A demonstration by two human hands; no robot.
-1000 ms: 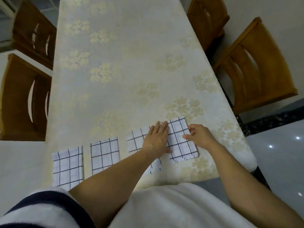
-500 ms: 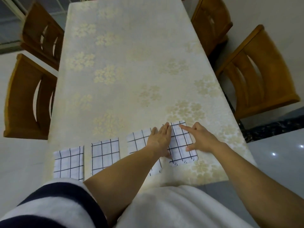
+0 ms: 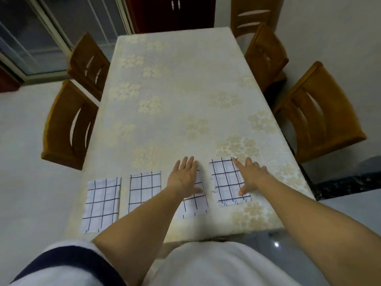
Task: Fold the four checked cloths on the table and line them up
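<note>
Several folded white cloths with black checks lie in a row along the near edge of the table (image 3: 185, 89). The leftmost cloth (image 3: 101, 203) and the second cloth (image 3: 144, 188) lie untouched. My left hand (image 3: 184, 177) lies flat with straight fingers on the third cloth (image 3: 194, 206), covering most of it. My right hand (image 3: 250, 175) rests with spread fingers on the right edge of the fourth cloth (image 3: 226, 180). A narrow gap separates the third and fourth cloths.
The table wears a pale cloth with gold flower prints. Two wooden chairs (image 3: 70, 124) stand on its left side and wooden chairs (image 3: 317, 112) on its right. A glass sliding door (image 3: 41, 34) is at the far left.
The fourth cloth has slid to the right, away from the third, so they no longer overlap. My left hand now lies on the third cloth only. The camera has tilted up.
</note>
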